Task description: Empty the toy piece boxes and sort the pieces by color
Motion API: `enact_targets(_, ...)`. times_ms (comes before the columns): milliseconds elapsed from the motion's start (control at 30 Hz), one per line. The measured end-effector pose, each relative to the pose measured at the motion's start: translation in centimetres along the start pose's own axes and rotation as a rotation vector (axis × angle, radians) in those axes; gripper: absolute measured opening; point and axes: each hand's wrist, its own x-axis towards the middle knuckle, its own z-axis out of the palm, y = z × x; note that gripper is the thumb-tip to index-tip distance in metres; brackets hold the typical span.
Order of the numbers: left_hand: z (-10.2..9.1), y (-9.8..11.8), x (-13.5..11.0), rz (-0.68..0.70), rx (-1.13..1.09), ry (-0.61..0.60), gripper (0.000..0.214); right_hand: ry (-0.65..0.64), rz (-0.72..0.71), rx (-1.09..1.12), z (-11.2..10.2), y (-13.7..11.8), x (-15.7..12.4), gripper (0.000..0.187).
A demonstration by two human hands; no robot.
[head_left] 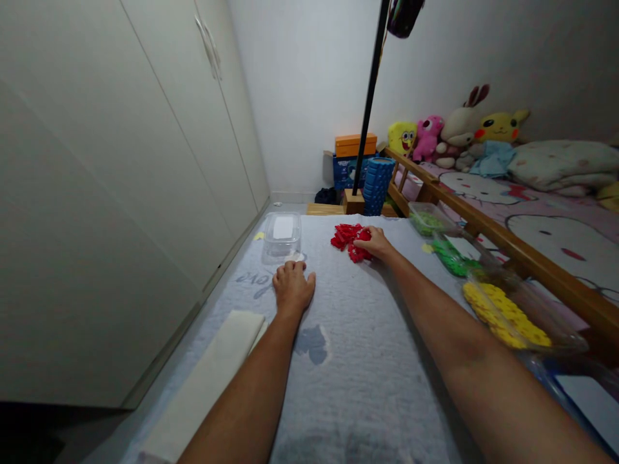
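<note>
A pile of small red pieces lies on a pale blue fluffy mat. My right hand rests on the right side of the pile, fingers curled over some red pieces. My left hand lies on the mat with its fingers folded under, just in front of a clear plastic container that has a white lid inside. What the left fingers hold, if anything, is hidden.
Clear tubs of yellow pieces, green pieces and lighter green pieces line the right edge beside a wooden bed frame. White wardrobe doors run along the left. A black pole, blue roller and boxes stand beyond.
</note>
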Motion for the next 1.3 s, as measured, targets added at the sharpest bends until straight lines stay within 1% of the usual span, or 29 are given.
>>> enact_targets(67,-0.1,0.0,0.0,-0.001,-0.008,-0.004,0.033,-0.052,-0.034,0.063,-1.4,-0.1,-1.6,0.054)
enact_targets(100,-0.2,0.1,0.0,-0.002,-0.01,-0.007,0.033,-0.114,-0.059,0.102,-2.3,-0.1,-2.5,0.053)
enact_targets(200,-0.3,0.2,0.0,-0.009,-0.006,-0.02,0.034,-0.418,-0.134,0.207,-4.5,-0.4,-4.8,0.041)
enact_targets(233,-0.3,0.2,0.0,-0.01,-0.004,-0.022,0.035,-0.497,-0.155,0.221,-5.0,-0.5,-5.2,0.038)
enact_targets(267,-0.2,0.1,0.0,-0.008,-0.003,-0.023,0.035,-0.539,-0.177,0.221,-5.3,-0.6,-5.4,0.036)
enact_targets(300,-0.2,0.1,0.1,-0.005,-0.004,-0.02,0.036,-0.539,-0.195,0.212,-5.5,-0.8,-5.4,0.036)
enact_targets(333,-0.1,0.1,0.1,-0.003,-0.004,-0.015,0.036,-0.507,-0.206,0.189,-5.5,-1.0,-5.1,0.038)
enact_targets(367,0.0,0.0,0.1,0.0,-0.005,-0.009,0.036,-0.445,-0.208,0.148,-5.3,-1.3,-4.6,0.041)
enact_targets(433,0.1,0.0,0.1,0.002,-0.005,-0.001,0.035,-0.268,-0.188,0.02,-4.5,-2.0,-3.2,0.041)
enact_targets(500,0.2,-0.1,0.2,0.003,-0.005,-0.001,0.035,-0.093,-0.147,-0.135,-3.1,-2.9,-1.6,0.034)
enact_targets(533,0.2,-0.1,0.2,0.003,-0.006,-0.003,0.035,-0.048,-0.129,-0.204,-2.3,-3.4,-0.9,0.032)
enact_targets(567,0.2,0.0,0.1,0.002,-0.008,-0.003,0.035,-0.024,-0.123,-0.261,-1.5,-3.9,-0.2,0.037)
enact_targets(633,0.1,0.0,0.1,-0.001,-0.014,-0.001,0.034,-0.043,-0.134,-0.342,0.1,-4.8,0.8,0.063)
enact_targets(700,0.0,0.1,0.1,-0.004,-0.018,-0.002,0.034,-0.108,-0.15,-0.387,1.6,-5.4,1.5,0.084)
enact_targets(733,-0.1,0.1,0.1,-0.007,-0.019,-0.003,0.033,-0.149,-0.149,-0.401,2.2,-5.6,1.8,0.09)
enact_targets(800,0.0,0.0,0.1,-0.008,-0.02,-0.006,0.032,-0.223,-0.124,-0.425,3.1,-5.7,2.1,0.094)
enact_targets(867,0.1,0.0,0.1,-0.003,-0.024,-0.002,0.032,-0.268,-0.102,-0.437,3.6,-5.6,2.1,0.091)
enact_targets(967,0.3,-0.1,0.2,0.003,-0.028,0.009,0.031,-0.266,-0.117,-0.434,3.6,-5.5,2.0,0.077)
enact_targets(1067,0.1,0.0,0.1,-0.011,-0.025,-0.001,0.031,-0.261,-0.18,-0.454,2.9,-5.4,1.2,0.06)
enact_targets(1133,0.0,0.1,0.1,-0.015,-0.025,-0.012,0.031,-0.293,-0.232,-0.469,2.1,-5.5,0.2,0.055)
enact_targets(1200,-0.2,0.1,0.1,-0.013,-0.025,-0.015,0.032,-0.365,-0.295,-0.453,0.9,-5.6,-1.3,0.052)
enact_targets(1300,-0.1,0.1,0.1,-0.006,-0.019,-0.005,0.033,-0.565,-0.417,-0.343,-1.7,-5.7,-4.0,0.045)
